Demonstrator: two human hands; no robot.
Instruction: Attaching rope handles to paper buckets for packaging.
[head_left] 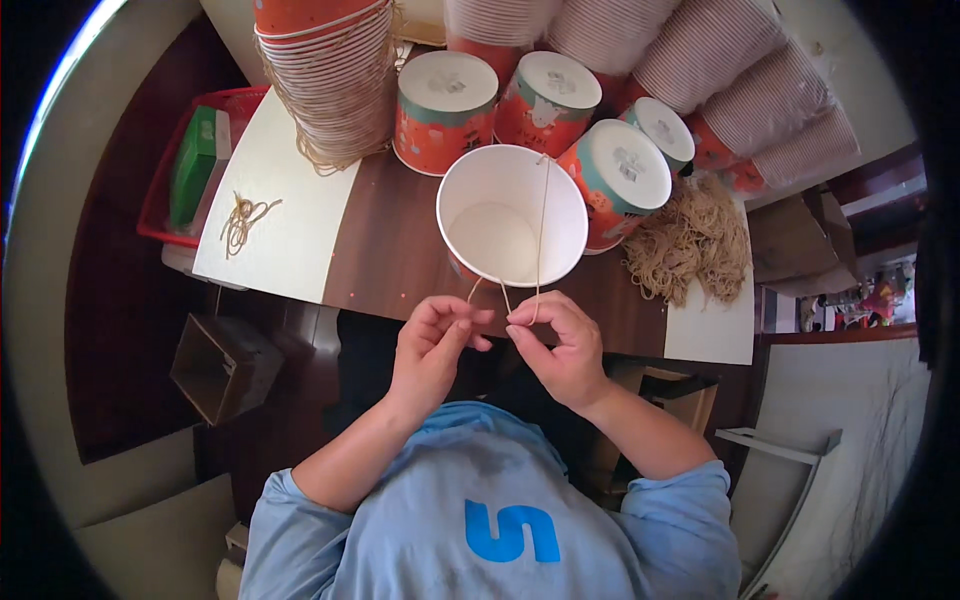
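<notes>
A large white-lined paper bucket [462, 200] stands mouth up at the table's front edge. A thin tan cord [542, 220] runs from its far rim across the opening to my right hand [563, 350]. That hand pinches the cord between thumb and forefinger, just outside the near rim. Another stretch of cord goes from the near rim to the same pinch. Beside it, my left hand [430, 345] has loosely curled fingers with gaps between them. A short cord end pokes out below the rim, close to those fingertips; I see nothing firmly held there.
Upside-down orange and green buckets [445, 115] stand behind. Tall nested stacks [330, 90] rise at the back. A heap of tan cords [690, 240] lies right, a few loose cords [245, 220] left. A red basket [160, 190] and a cardboard box [225, 370] are at the left.
</notes>
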